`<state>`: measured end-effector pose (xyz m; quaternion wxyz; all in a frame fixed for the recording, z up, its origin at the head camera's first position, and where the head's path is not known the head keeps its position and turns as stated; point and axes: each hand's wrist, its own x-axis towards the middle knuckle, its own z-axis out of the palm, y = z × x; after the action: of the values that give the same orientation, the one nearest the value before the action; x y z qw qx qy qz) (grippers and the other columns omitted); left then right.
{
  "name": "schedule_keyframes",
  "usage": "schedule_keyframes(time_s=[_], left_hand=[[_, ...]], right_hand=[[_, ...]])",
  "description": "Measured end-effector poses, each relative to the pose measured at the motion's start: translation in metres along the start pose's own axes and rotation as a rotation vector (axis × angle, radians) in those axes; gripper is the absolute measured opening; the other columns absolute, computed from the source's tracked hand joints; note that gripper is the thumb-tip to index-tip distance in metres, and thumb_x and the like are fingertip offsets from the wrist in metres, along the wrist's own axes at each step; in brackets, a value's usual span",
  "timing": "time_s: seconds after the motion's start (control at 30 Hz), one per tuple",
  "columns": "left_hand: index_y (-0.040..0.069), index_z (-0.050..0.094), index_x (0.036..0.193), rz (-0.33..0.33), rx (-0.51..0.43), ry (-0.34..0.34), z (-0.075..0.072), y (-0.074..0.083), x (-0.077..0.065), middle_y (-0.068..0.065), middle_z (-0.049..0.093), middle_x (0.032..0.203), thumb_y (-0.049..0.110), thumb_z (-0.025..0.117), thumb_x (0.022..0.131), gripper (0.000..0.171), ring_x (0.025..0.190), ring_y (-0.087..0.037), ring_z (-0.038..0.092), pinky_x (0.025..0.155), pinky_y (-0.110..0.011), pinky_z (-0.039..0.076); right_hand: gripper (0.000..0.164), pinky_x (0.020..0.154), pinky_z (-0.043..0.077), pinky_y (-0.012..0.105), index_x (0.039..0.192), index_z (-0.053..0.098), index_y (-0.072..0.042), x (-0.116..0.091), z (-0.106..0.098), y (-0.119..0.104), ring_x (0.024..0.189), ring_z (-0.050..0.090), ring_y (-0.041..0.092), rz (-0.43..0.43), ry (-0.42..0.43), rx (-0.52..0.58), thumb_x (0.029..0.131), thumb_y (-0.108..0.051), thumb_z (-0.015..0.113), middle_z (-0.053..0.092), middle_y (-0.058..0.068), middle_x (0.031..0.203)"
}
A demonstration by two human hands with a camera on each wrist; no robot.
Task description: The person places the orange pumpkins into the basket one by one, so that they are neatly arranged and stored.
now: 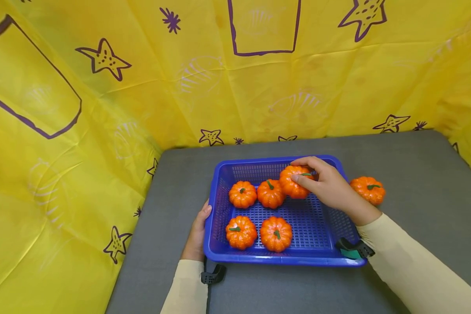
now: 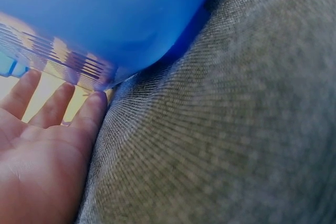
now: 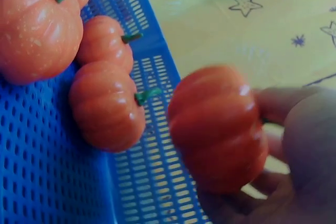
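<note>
My right hand [image 1: 331, 185] grips a small orange pumpkin [image 1: 293, 183] over the right half of a blue plastic basket [image 1: 276, 261]. Thumb and fingers hold it from opposite sides, and the right wrist view shows this pumpkin [image 3: 218, 129] raised beside the basket's slotted wall. Inside stand two pumpkins towards the back, one at left [image 1: 242, 195] and one beside it [image 1: 270, 194], and two towards the front, at left [image 1: 241, 232] and right [image 1: 276, 234]. My left hand [image 1: 198, 233] lies against the basket's left outer side; its fingertips [image 2: 94, 103] touch the wall, extended.
Another orange pumpkin [image 1: 368, 190] lies on the grey tabletop [image 1: 416, 174], right of the basket and partly behind my right wrist. A yellow patterned cloth [image 1: 251, 87] hangs behind the table and along its left side. Black straps [image 1: 213, 275] circle both wrists.
</note>
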<state>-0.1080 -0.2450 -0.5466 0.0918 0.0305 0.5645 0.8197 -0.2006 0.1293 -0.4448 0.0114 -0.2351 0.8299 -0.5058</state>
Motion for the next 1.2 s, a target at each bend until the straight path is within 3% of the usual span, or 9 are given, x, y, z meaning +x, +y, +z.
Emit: schedule_keyframes(time_s=[0.33, 0.63, 1.2], left_hand=[[0.02, 0.02, 0.175, -0.004, -0.018, -0.007, -0.001, -0.001, 0.0, -0.021, 0.033, 0.17, 0.042, 0.042, 0.108, 0.074, 0.143, -0.035, 0.047, 0.114, -0.045, 0.045], [0.017, 0.02, 0.174, 0.004, -0.003, 0.002, -0.002, -0.002, 0.001, -0.024, 0.034, 0.169, 0.042, 0.043, 0.108, 0.075, 0.142, -0.035, 0.049, 0.113, -0.044, 0.046], [0.019, 0.019, 0.175, -0.001, -0.014, -0.001, 0.0, -0.002, 0.0, -0.021, 0.032, 0.171, 0.042, 0.041, 0.109, 0.073, 0.144, -0.036, 0.046, 0.114, -0.044, 0.045]], right_hand=[[0.041, 0.11, 0.042, 0.06, 0.14, 0.066, 0.003, 0.007, 0.002, 0.019, 0.133, 0.056, 0.042, 0.052, -0.067, -0.099, 0.107, -0.022, 0.072, 0.065, 0.023, 0.139], [0.038, 0.107, 0.044, 0.062, 0.137, 0.067, 0.005, 0.008, 0.007, 0.022, 0.127, 0.058, 0.045, 0.042, -0.103, -0.19, 0.106, -0.017, 0.072, 0.064, 0.028, 0.137], [0.034, 0.104, 0.047, 0.062, 0.133, 0.068, 0.005, 0.008, 0.01, 0.025, 0.121, 0.061, 0.044, 0.039, -0.163, -0.288, 0.106, -0.016, 0.071, 0.067, 0.025, 0.131]])
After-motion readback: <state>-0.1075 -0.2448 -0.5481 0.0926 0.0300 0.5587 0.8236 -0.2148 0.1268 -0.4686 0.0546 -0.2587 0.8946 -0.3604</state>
